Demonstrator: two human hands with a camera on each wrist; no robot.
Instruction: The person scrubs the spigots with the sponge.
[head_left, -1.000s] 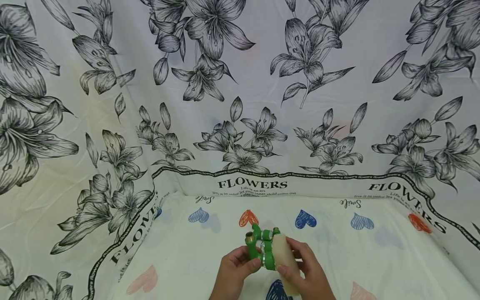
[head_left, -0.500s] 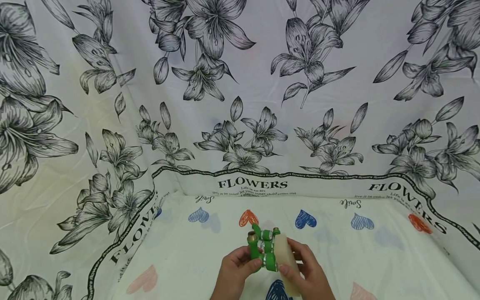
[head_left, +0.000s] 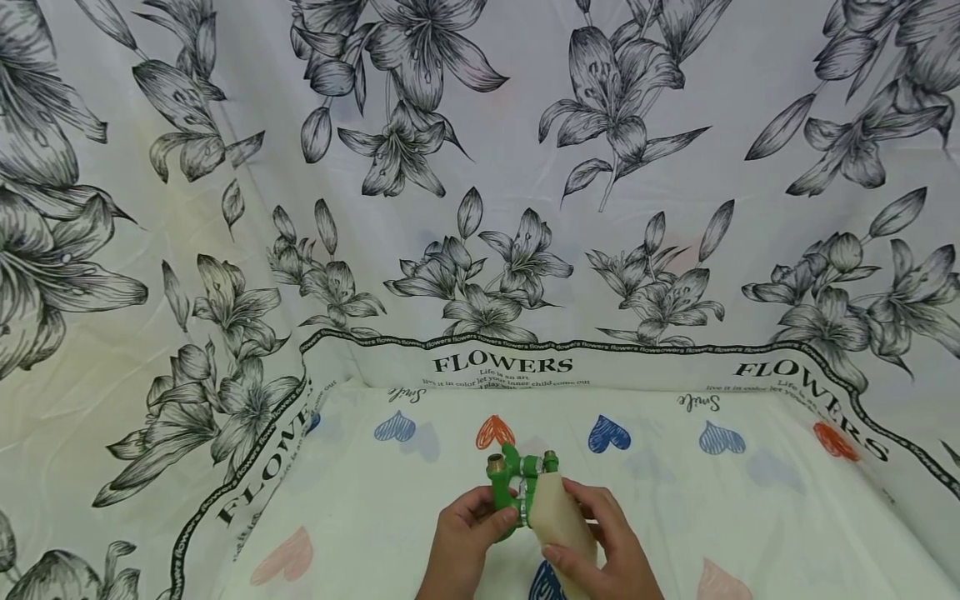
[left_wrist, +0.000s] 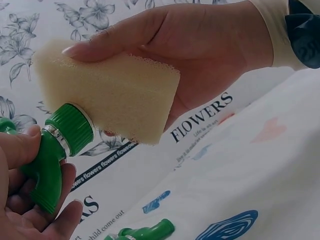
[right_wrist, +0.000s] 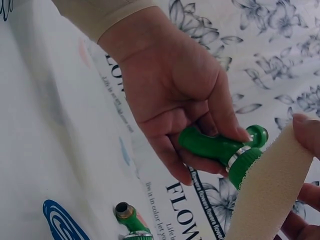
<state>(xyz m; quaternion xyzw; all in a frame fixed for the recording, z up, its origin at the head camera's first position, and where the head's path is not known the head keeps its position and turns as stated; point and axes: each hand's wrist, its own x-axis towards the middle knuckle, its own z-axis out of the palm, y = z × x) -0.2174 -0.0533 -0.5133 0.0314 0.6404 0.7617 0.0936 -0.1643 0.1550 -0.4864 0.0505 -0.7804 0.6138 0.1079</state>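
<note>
My left hand [head_left: 467, 533] pinches a green pipe-like fitting [head_left: 501, 492] between thumb and fingers. The fitting has a brass-coloured end, a silver band and a ribbed green collar [left_wrist: 72, 129]. My right hand [head_left: 613, 542] grips a cream sponge [head_left: 561, 518], thumb on its near face. In both wrist views the sponge lies against the collar's end and hides part of it. A second, similar green fitting [right_wrist: 132, 222] with an open brass end lies on the cloth below the hands, partly cut off in the wrist views.
A white cloth [head_left: 360, 517] printed with coloured hearts covers the surface under the hands. Behind and to the left hangs a white curtain [head_left: 525, 167] with black flower drawings and lettering.
The sponge has tilted and shifted slightly left over the fitting, turning more of its broad face towards the head camera and hiding more of the collar. Both hands keep their hold.
</note>
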